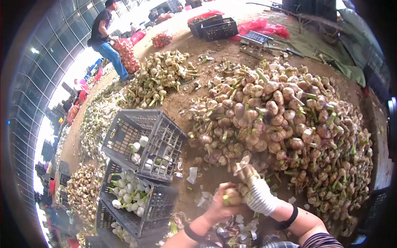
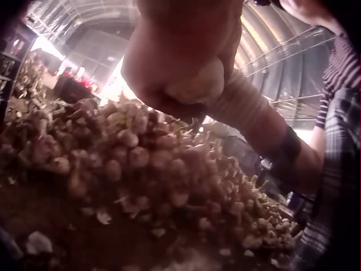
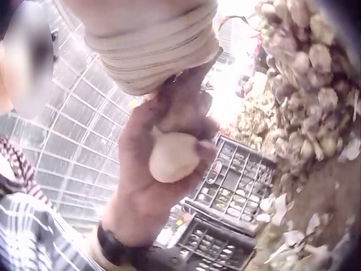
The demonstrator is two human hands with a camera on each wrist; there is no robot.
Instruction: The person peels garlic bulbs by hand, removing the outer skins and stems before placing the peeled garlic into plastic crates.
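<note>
In the head view my left hand (image 1: pixel 219 206) grips a garlic bulb (image 1: pixel 233 197) low in the middle. Against it, my right hand (image 1: pixel 260 196) in a white ribbed covering has its brownish, soiled-looking fingers curled at the bulb. The right wrist view shows a peeled white bulb (image 3: pixel 172 158) in the left hand (image 3: pixel 138 169), under the covered right hand (image 3: pixel 158 48). From the left wrist, the left hand (image 2: pixel 180 51) hides much of the pale bulb (image 2: pixel 200 82), with the right hand (image 2: pixel 234 101) beside it. The right fingertips are partly hidden.
A large heap of garlic (image 1: pixel 281 120) lies ahead and right. To the left stand black crates, one (image 1: pixel 155 206) with white bulbs, another (image 1: pixel 165 144) tilted above it. Peels (image 1: pixel 192 175) litter the ground. A person (image 1: pixel 101 35) holds a red net sack (image 1: pixel 126 56) at the back left.
</note>
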